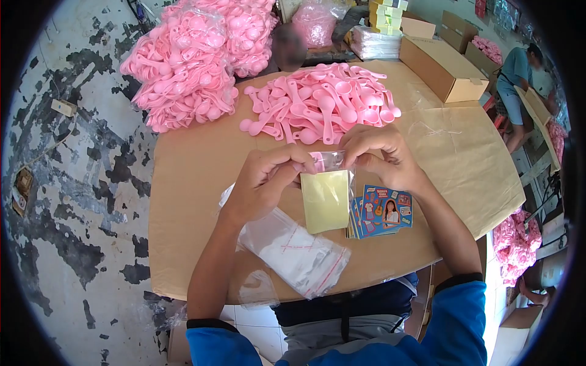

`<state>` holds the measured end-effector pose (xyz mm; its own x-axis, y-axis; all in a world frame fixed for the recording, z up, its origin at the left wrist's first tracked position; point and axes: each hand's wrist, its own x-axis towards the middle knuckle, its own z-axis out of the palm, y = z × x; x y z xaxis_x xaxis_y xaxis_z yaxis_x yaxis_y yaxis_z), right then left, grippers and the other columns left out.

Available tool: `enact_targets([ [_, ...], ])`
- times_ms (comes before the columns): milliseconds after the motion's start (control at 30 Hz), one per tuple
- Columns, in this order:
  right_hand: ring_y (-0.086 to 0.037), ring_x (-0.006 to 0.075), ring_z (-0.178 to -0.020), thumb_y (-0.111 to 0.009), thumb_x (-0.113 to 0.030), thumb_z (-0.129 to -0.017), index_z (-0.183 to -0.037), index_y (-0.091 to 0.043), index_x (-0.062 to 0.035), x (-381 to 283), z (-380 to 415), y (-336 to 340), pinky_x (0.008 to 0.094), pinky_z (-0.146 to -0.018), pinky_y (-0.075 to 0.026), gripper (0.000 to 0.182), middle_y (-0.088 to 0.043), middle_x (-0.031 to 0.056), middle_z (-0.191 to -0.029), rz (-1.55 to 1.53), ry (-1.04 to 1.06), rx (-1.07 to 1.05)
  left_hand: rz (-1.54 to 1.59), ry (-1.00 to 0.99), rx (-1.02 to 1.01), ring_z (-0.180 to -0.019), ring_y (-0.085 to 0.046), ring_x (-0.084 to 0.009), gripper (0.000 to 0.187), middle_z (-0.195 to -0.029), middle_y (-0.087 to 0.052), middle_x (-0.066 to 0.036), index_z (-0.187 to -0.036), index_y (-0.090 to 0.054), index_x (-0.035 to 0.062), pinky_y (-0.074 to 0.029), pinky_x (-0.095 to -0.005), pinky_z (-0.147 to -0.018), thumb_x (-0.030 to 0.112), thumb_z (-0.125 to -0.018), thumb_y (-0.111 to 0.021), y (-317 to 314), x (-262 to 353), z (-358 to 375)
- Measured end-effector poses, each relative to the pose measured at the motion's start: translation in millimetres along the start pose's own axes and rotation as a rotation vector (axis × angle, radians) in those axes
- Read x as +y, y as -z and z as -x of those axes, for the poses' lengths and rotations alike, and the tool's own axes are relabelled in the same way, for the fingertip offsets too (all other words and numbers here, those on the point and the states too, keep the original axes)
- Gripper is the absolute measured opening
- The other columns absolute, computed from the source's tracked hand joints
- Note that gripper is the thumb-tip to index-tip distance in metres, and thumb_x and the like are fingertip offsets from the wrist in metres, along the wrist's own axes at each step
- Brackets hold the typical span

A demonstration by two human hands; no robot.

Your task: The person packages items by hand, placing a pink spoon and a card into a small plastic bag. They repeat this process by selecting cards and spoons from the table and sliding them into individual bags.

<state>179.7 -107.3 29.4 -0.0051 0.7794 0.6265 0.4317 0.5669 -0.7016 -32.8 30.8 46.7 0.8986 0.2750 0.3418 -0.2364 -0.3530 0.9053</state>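
A clear plastic bag is held up over the table between my hands, with a pale yellow card showing in it. My left hand pinches the bag's top left corner, where a bit of pink plastic shows by the fingertips. At the top right corner, my right hand has thumb and finger closed on the bag's edge. A stack of blue printed cards lies below my right hand. Beneath my left forearm are flat clear bags. Just beyond both hands spreads a heap of pink spoons.
Big bags of pink spoons stand at the back left of the brown-paper-covered table. A cardboard box sits at the back right, near wrapped white packs. Another person sits on the far right.
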Motion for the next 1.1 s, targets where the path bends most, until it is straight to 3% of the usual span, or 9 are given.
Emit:
enact_targets([
  [233,-0.063,0.0223,-0.087,-0.066,0.006,-0.075,-0.080,-0.069,-0.0021,-1.1,-0.9,-0.7,0.0339,-0.077,-0.050,0.009,-0.067,0.0074,-0.081,0.040,0.033,-0.019,-0.157,-0.091,0.014,-0.073,-0.060,-0.0072,0.007,-0.080,-0.061,-0.002,-0.083,-0.057,0.0018,-0.050,-0.0233,-0.065,0.003,-0.090,-0.058,-3.8,0.0,-1.5],
  [433,-0.064,0.0226,-0.082,-0.061,0.007,-0.074,-0.078,-0.068,-0.0023,-1.1,-3.4,0.9,0.0342,-0.075,-0.050,0.012,-0.067,0.0058,-0.076,0.157,0.104,-0.026,-0.012,0.039,0.055,-0.079,-0.065,-0.0074,0.027,-0.073,-0.051,0.003,-0.079,-0.051,0.0025,-0.050,-0.0182,-0.057,-0.001,-0.076,-0.078,-9.4,-13.8,-1.9],
  [600,-0.064,0.0210,-0.082,-0.057,0.009,-0.073,-0.080,-0.067,-0.0027,-5.7,-6.2,10.5,0.0355,-0.076,-0.050,0.017,-0.069,0.0067,-0.082,0.423,0.200,-0.038,0.030,0.078,0.011,-0.085,-0.068,-0.0126,0.033,-0.078,-0.058,0.000,-0.089,-0.050,0.0039,-0.058,-0.0233,-0.066,-0.001,-0.075,-0.079,-7.4,-10.5,-3.5],
  [733,-0.063,0.0158,-0.085,-0.057,0.006,-0.084,-0.102,-0.063,-0.0036,-3.0,-3.3,2.1,0.0307,-0.076,-0.049,0.021,-0.068,0.0048,-0.088,0.222,-0.054,0.189,-0.043,0.103,0.047,-0.087,-0.069,-0.0144,0.037,-0.086,-0.066,-0.005,-0.092,-0.049,0.0038,-0.060,-0.0274,-0.072,-0.001,-0.073,-0.080,-5.1,-9.5,-5.0],
  [800,-0.063,0.0132,-0.086,-0.057,0.005,-0.089,-0.110,-0.059,-0.0047,-14.7,-5.7,-8.8,0.0277,-0.075,-0.049,0.022,-0.066,0.0056,-0.103,0.024,-0.192,0.198,-0.109,0.027,0.059,-0.087,-0.069,-0.0143,0.038,-0.088,-0.067,-0.006,-0.097,-0.051,0.0032,-0.059,-0.0265,-0.070,-0.001,-0.073,-0.081,-5.5,-10.2,-4.2],
  [900,-0.061,0.0082,-0.088,-0.062,0.002,-0.091,-0.117,-0.055,-0.0057,-22.1,-3.8,-17.2,0.0230,-0.072,-0.048,0.028,-0.065,0.0017,-0.104,-0.080,-0.441,0.010,-0.053,0.014,0.107,-0.088,-0.068,-0.0131,0.043,-0.089,-0.067,-0.008,-0.106,-0.053,0.0023,-0.057,-0.0257,-0.070,0.001,-0.074,-0.080,-8.8,-5.3,-3.7],
  [933,-0.059,0.0045,-0.088,-0.065,0.002,-0.088,-0.116,-0.057,-0.0066,-20.9,-2.8,-13.5,0.0213,-0.071,-0.048,0.030,-0.064,-0.0008,-0.103,-0.091,-0.395,0.018,-0.007,0.028,0.130,-0.088,-0.068,-0.0126,0.044,-0.089,-0.067,-0.008,-0.110,-0.054,0.0019,-0.056,-0.0255,-0.070,0.002,-0.074,-0.080,-9.6,-2.3,-3.8],
  [1000,-0.059,0.0052,-0.079,-0.066,-0.002,-0.088,-0.117,-0.058,-0.0055,-43.3,-4.5,4.4,0.0224,-0.070,-0.048,0.030,-0.066,0.0011,-0.088,-0.026,-0.356,0.189,-0.063,0.024,0.146,-0.093,-0.065,-0.0130,0.049,-0.100,-0.066,-0.012,-0.120,-0.050,0.0026,-0.054,-0.0271,-0.077,0.003,-0.079,-0.076,-5.4,1.3,-4.2],
  [1100,-0.060,0.0127,-0.099,-0.057,-0.010,-0.093,-0.128,-0.054,-0.0018,-74.3,40.9,56.3,0.0267,-0.085,-0.048,0.037,-0.062,0.0090,-0.118,0.242,-0.205,0.582,-0.313,0.112,-0.061,-0.095,-0.063,-0.0178,0.045,-0.109,-0.065,-0.011,-0.119,-0.058,0.0018,-0.049,-0.0302,-0.083,0.021,-0.082,-0.075,15.7,-5.9,-1.7],
])
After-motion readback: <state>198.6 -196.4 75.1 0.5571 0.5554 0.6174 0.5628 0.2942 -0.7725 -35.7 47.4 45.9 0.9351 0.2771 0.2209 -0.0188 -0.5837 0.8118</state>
